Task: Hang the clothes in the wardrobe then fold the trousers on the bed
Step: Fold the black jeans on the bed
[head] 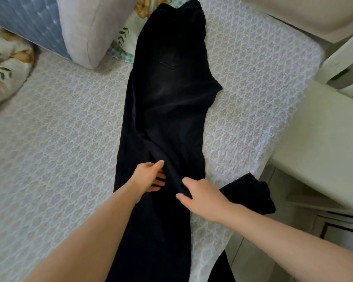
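Item 1: trousers [171,102], black, one pair. Laid lengthwise down the middle of the bed [59,139], waistband at the far end, legs running toward the near edge and out of view at the bottom. A back pocket faces up on the seat. The cloth lies mostly flat, with a raised ridge along the leg near the knees.

Item 2: left hand [149,176]. Set on the left side of that ridge, thumb over the top and fingers spread against the cloth below, pinching the fold.

Item 3: right hand [202,198]. Set on the right side of the same ridge, thumb and forefinger closed on the fold. The two hands sit close together with only the ridge between them.

Item 4: dark garment [250,192], crumpled at the right edge of the bed, just beside the right wrist.

Item 5: pale pillow [90,31], propped at the far left, next to a blue quilted pillow [29,21].

Item 6: floral cushion [4,64], at the left edge.

Item 7: floral cloth [128,37], partly under the waistband.

Item 8: white furniture [324,139], standing against the right side of the bed.
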